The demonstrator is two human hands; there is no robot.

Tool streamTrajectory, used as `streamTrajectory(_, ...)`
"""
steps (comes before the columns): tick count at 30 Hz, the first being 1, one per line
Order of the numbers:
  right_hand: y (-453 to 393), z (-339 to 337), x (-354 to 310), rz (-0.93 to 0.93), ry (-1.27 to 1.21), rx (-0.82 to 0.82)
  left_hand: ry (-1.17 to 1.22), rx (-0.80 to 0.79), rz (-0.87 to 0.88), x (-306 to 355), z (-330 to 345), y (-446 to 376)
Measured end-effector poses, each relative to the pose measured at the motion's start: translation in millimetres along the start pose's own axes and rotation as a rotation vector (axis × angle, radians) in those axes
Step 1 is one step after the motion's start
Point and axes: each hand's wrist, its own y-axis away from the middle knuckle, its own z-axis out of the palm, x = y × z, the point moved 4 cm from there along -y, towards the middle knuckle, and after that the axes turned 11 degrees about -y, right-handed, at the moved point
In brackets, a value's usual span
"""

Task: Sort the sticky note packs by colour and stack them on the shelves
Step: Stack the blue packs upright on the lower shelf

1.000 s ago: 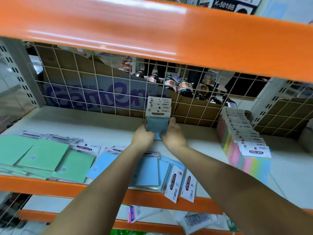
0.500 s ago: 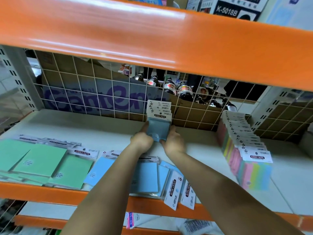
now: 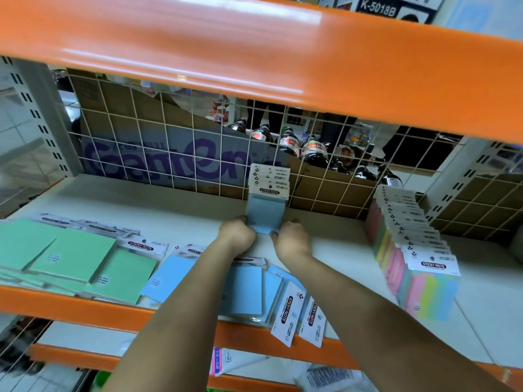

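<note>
Spanning the view above both hands: an orange shelf beam (image 3: 283, 52), with a white shelf board (image 3: 141, 205) lying under the hands and a wire grid back panel (image 3: 169, 142) rising just beyond them. Showing through the grid, beyond the left hand, a cardboard box (image 3: 158, 159) with purple lettering, and beyond the right hand, dark bottles (image 3: 314, 151). Standing on edge well to the right of the right hand: a long row of multicolour sticky note packs (image 3: 410, 250), running from the grid toward the shelf front. Lying flat far to the left of the left hand: green sticky note packs (image 3: 76, 256). Lying flat beneath both forearms, nearer the shelf edge than the hands: loose blue sticky note packs (image 3: 246, 292), two white header cards overhanging the orange front edge. Standing upright between the two hands, close to the grid: a small stack of blue packs (image 3: 266, 210), white headers on top. Gripping that stack's lower left side, fingers curled: the left hand (image 3: 237, 236). Gripping its lower right side likewise: the right hand (image 3: 291, 240).
</note>
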Motion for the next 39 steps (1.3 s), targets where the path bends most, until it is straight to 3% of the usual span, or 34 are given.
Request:
streamTrajectory(17, 7, -4, -1, 0.024, -0.058, -0.013, 0.041, -0.022, -0.038, 1, -6, 10)
streamTrajectory(25, 19, -20, -3, 0.06, -0.281, -0.065, 0.192, -0.007, -0.018, -1, -15, 26)
streamTrajectory(32, 55, -26, -13, -0.074, -0.24, -0.113, -0.009, 0.145, 0.071, -16, -23, 48)
streamTrajectory(39, 80, -32, -25, -0.103, -0.27, -0.135, -0.156, 0.199, 0.043, -35, -23, 70)
